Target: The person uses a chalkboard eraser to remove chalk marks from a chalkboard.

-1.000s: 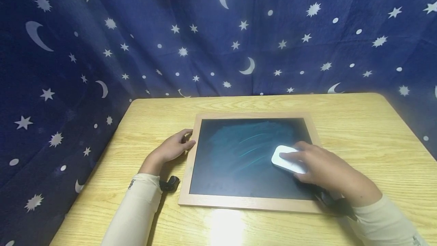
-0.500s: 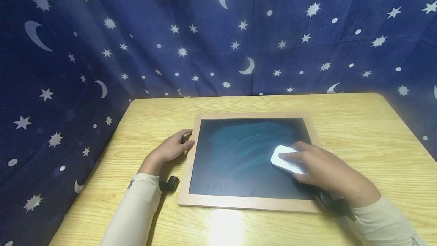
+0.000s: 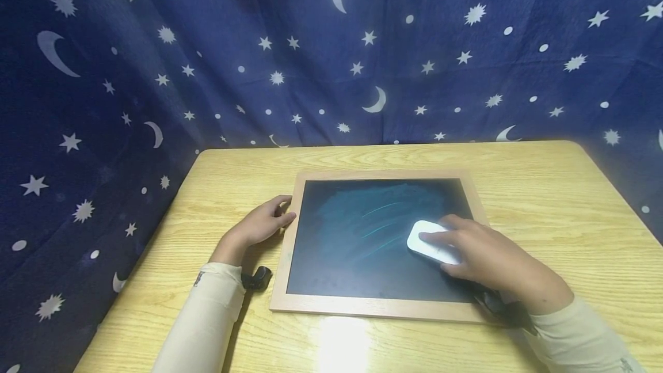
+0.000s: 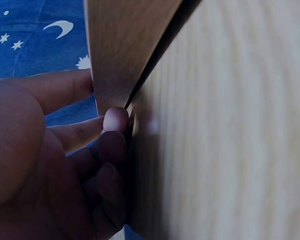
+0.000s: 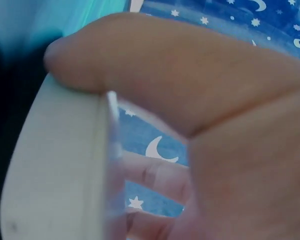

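Note:
A wood-framed chalkboard [image 3: 336, 246] lies on the table, with several teal chalk strokes and a smear across its dark surface. My right hand [image 3: 479, 249] grips a white, rounded board eraser [image 3: 430, 240] on the board's right half, index finger along its top. In the right wrist view, the eraser [image 5: 55, 160] stands close with a digit bent over its end. At the board's left edge, my left hand [image 3: 261, 223] holds the frame. The left wrist view shows its thumb against the wooden frame [image 4: 122, 45] and curled fingertips [image 4: 115, 120] at the gap beneath it.
The light wood table [image 3: 248, 171] extends around the board. A dark blue curtain [image 3: 311, 62] with moons and stars hangs behind it and along the left. Small black wrist cameras, like the one by the left wrist [image 3: 259, 279], sit near the board.
My right hand has slid slightly left with the eraser over the last half second. My left hand and the chalkboard keep their places, and the chalk strokes look the same.

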A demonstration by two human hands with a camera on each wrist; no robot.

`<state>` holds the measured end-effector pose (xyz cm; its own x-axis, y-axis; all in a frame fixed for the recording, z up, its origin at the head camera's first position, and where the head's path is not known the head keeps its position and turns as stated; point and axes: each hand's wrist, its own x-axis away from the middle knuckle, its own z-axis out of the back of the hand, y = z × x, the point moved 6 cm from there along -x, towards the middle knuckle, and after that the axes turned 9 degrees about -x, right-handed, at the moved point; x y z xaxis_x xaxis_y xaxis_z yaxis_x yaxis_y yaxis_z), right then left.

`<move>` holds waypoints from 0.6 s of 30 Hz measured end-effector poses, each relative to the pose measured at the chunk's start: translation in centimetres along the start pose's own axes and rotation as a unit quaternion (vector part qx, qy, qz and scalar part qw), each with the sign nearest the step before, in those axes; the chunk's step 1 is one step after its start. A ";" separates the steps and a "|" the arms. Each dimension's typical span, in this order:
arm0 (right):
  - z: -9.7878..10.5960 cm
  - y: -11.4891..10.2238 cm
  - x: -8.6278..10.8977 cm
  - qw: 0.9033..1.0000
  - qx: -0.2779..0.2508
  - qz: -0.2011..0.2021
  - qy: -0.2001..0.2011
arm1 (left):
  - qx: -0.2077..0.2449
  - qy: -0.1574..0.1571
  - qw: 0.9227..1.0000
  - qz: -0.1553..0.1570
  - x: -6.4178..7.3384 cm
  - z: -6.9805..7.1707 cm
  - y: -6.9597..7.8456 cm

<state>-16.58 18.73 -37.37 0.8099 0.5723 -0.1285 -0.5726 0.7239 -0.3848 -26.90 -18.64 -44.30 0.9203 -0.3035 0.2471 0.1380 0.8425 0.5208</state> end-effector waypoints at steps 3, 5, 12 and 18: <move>-0.3 -0.4 -0.1 1.000 -0.001 0.015 0.005 | -0.003 0.000 1.000 -0.001 -0.1 0.0 -0.1; -0.5 -0.7 -0.1 1.000 0.004 0.018 0.008 | -0.004 0.001 1.000 -0.001 -0.1 0.0 -0.1; -1.6 -1.7 -0.5 0.999 0.008 0.041 0.011 | 0.000 0.003 1.000 -0.005 -0.1 0.0 0.0; -2.0 -2.1 -0.6 0.999 0.016 0.041 0.015 | 0.000 0.002 1.000 -0.003 0.0 0.0 0.0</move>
<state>-15.62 16.08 -38.27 0.7629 0.6190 -0.1865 -0.6411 0.6873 -0.3416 -26.93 -18.65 -44.34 0.9206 -0.3072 0.2412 0.1438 0.8408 0.5219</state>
